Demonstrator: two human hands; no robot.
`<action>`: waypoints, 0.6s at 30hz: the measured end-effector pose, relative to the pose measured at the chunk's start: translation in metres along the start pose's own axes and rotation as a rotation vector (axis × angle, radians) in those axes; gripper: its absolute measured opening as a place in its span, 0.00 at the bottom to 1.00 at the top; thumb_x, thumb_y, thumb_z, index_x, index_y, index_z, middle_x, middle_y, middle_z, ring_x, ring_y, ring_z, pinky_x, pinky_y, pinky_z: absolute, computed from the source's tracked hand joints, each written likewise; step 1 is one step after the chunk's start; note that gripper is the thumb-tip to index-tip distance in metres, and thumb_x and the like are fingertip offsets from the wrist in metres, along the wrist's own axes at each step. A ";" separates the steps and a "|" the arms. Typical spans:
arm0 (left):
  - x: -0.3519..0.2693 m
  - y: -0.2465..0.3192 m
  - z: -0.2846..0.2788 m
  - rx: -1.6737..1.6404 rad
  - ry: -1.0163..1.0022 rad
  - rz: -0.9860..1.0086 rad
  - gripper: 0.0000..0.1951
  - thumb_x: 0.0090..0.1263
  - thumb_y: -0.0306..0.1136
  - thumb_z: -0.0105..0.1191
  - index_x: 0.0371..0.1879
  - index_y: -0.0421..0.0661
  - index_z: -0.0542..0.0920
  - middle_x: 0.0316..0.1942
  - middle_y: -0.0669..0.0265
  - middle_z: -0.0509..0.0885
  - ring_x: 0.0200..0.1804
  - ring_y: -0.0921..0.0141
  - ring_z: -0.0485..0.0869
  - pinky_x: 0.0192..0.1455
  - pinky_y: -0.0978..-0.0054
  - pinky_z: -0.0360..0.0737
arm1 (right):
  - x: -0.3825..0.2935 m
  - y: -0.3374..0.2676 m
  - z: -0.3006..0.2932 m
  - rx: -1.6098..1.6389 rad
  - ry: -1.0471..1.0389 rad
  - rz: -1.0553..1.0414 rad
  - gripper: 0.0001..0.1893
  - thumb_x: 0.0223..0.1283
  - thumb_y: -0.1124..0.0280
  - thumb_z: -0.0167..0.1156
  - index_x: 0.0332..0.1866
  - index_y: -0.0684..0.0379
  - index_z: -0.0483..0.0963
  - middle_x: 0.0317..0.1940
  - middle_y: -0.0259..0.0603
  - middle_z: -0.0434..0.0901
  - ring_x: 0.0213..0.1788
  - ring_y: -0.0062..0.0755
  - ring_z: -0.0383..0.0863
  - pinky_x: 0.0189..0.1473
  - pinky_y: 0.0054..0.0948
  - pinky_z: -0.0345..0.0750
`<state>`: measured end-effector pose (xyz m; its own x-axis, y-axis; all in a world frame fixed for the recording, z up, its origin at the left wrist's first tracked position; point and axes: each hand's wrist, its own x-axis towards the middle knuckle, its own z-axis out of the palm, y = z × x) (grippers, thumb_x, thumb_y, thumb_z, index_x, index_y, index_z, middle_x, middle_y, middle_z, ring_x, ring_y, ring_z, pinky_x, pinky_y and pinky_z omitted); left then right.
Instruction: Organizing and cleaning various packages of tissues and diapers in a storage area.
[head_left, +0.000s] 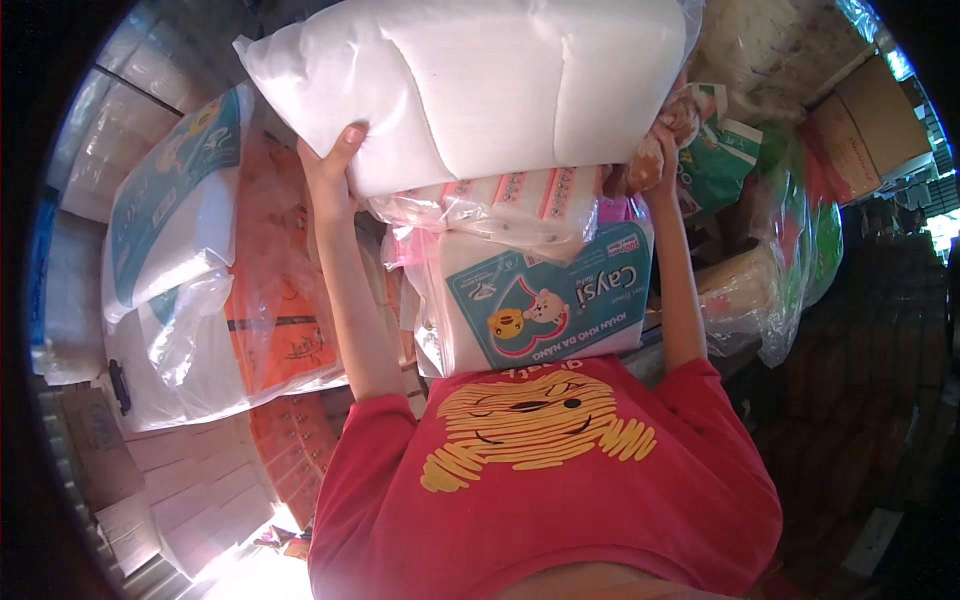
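Note:
Raised in front of me is a large white soft pack (495, 97) in clear plastic, slightly tilted. My left hand (334, 154) grips its lower left corner, thumb on the near face and the other fingers hidden behind. At the right edge, my right hand (663, 154) holds the pack's side, with its fingers partly hidden. Just below lies a clear-wrapped bundle of pink-and-white packets (517, 199). Under that bundle, a teal-and-white pack of dry wipes (551, 296) with cartoon animals and writing rests close to my chest.
More teal-and-white wipe packs (176, 191) are stacked at left, beside orange plastic-wrapped packs (281, 337). Brown-patterned packs (646, 161) and a green bag (716, 161) crowd the right. An open cardboard box (877, 120) stands farther right. Pale cartons (195, 487) fill the lower left.

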<state>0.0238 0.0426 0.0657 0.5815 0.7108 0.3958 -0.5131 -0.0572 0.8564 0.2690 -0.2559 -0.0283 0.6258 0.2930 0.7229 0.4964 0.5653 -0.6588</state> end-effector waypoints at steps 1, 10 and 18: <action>0.001 -0.001 -0.001 -0.003 0.000 -0.009 0.45 0.49 0.41 0.72 0.64 0.32 0.64 0.54 0.53 0.76 0.55 0.62 0.77 0.59 0.68 0.74 | -0.004 0.004 0.001 0.165 0.081 0.130 0.21 0.60 0.77 0.59 0.59 0.68 0.69 0.56 0.49 0.77 0.58 0.42 0.76 0.61 0.38 0.72; -0.002 -0.004 -0.006 -0.011 0.019 -0.005 0.49 0.47 0.43 0.72 0.66 0.32 0.61 0.57 0.52 0.73 0.57 0.60 0.75 0.61 0.66 0.73 | 0.108 -0.085 0.004 0.076 -0.088 -0.209 0.25 0.70 0.63 0.52 0.68 0.65 0.64 0.63 0.44 0.70 0.63 0.35 0.71 0.66 0.31 0.67; -0.003 -0.003 -0.008 -0.008 0.006 -0.015 0.46 0.47 0.41 0.72 0.63 0.31 0.64 0.53 0.52 0.76 0.53 0.62 0.78 0.59 0.67 0.75 | 0.027 -0.032 0.014 -0.738 0.129 -0.105 0.22 0.68 0.67 0.55 0.63 0.66 0.70 0.62 0.48 0.67 0.65 0.44 0.66 0.69 0.39 0.60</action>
<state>0.0185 0.0465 0.0593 0.5851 0.7160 0.3808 -0.5094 -0.0410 0.8596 0.2618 -0.2558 0.0156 0.5956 0.1480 0.7895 0.8031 -0.0912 -0.5888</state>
